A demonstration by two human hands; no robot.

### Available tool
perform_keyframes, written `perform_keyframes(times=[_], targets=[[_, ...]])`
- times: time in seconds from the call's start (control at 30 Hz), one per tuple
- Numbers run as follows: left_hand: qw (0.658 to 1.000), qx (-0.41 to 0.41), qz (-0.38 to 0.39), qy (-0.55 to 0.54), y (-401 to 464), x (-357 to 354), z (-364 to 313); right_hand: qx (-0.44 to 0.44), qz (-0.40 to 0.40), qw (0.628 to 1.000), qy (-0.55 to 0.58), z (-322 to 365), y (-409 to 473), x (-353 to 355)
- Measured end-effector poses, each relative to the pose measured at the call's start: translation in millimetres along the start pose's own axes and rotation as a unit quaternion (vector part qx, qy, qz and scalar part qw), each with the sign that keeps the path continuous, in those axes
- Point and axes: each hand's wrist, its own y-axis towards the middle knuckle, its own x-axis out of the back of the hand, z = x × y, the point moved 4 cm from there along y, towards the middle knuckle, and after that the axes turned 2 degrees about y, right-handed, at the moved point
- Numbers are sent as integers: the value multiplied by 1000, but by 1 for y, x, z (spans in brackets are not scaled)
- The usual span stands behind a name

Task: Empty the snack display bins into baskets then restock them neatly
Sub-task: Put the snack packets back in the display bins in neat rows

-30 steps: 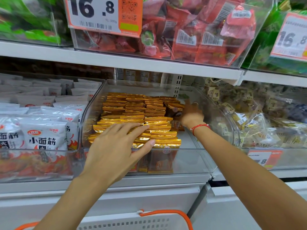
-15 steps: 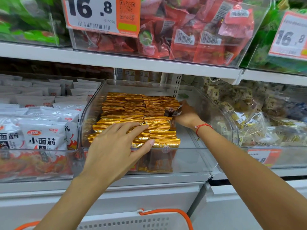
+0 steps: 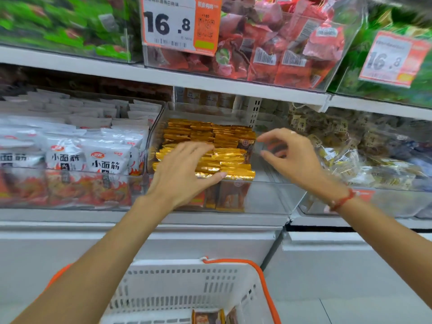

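1. The gold snack packets [image 3: 210,148] stand in tidy rows inside the clear display bin [image 3: 275,197] on the lower shelf, filling its left and middle part.
2. The left hand [image 3: 184,174] lies flat on the front rows of packets, fingers straight and spread, thumb at the front edge; it grips nothing.
3. The right hand [image 3: 289,157] hovers over the bin's bare right side, just beside the packets, fingers loosely curled and holding nothing.
4. The packets are shiny gold along the top edges, with brown and orange fronts showing through the bin's front wall.
5. Below the shelf sits a white basket [image 3: 187,284] with an orange handle; a few packets lie inside.
6. White packets [image 3: 105,157] fill the neighbouring bin on the left.
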Motion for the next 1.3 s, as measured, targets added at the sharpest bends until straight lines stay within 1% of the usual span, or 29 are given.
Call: perform_keyframes(times=[0.03,0.07,0.1,0.17,0.23,0.27,0.3,0.33,0.4,0.47,0.5,0.53,0.6,0.67,0.8,0.87,0.9,0.97,1.03,1.1,1.17,1.23,1.27,1.3], targets=[[999,-15,-49,-4,-5,9,-2,32,-5,999,32,16,-16,5],[994,-25,-106,-8,-16,20,-3,55,10,997,47,30,-33,5],[987,-24,-161,-14,-32,31,-3,73,47,995,54,43,-48,0],[970,21,-240,-18,-80,44,6,81,180,979,59,64,-81,-29],[952,116,-284,-1,-142,47,29,79,332,939,35,69,-114,-75],[943,170,-286,15,-174,44,45,88,397,913,11,70,-131,-101],[936,228,-266,31,-205,38,62,106,451,886,-10,71,-149,-126],[930,284,-227,47,-235,29,80,118,498,859,-22,73,-167,-152],[912,384,-131,66,-286,9,113,131,567,812,-39,78,-199,-201],[879,470,-46,67,-327,-7,134,163,608,776,-48,91,-230,-250],[867,493,-17,69,-344,-14,140,180,617,765,-38,101,-244,-271],[860,506,7,68,-359,-20,144,192,617,763,-12,111,-258,-291],[850,524,38,43,-380,-30,145,183,606,772,61,135,-283,-329],[845,533,43,26,-392,-35,143,144,603,778,107,157,-307,-368],[846,532,22,40,-394,-37,140,44,647,754,99,177,-356,-430],[843,536,10,46,-393,-37,139,-6,644,756,118,183,-370,-441],[838,542,5,51,-392,-37,139,-12,633,764,123,185,-373,-443],[829,556,-5,61,-390,-37,139,5,612,782,114,189,-376,-437],[829,554,-9,74,-388,-37,139,-2,581,805,119,184,-374,-426],[829,552,-5,87,-387,-38,138,-77,546,824,130,166,-363,-413],[832,547,-2,92,-387,-38,137,-165,512,836,114,137,-348,-398],[834,544,9,95,-389,-39,136,-229,482,843,67,98,-335,-381],[835,539,4,107,-388,-39,135,-258,468,844,53,79,-329,-371],[842,527,-17,119,-385,-37,132,-287,453,842,64,61,-323,-359]])
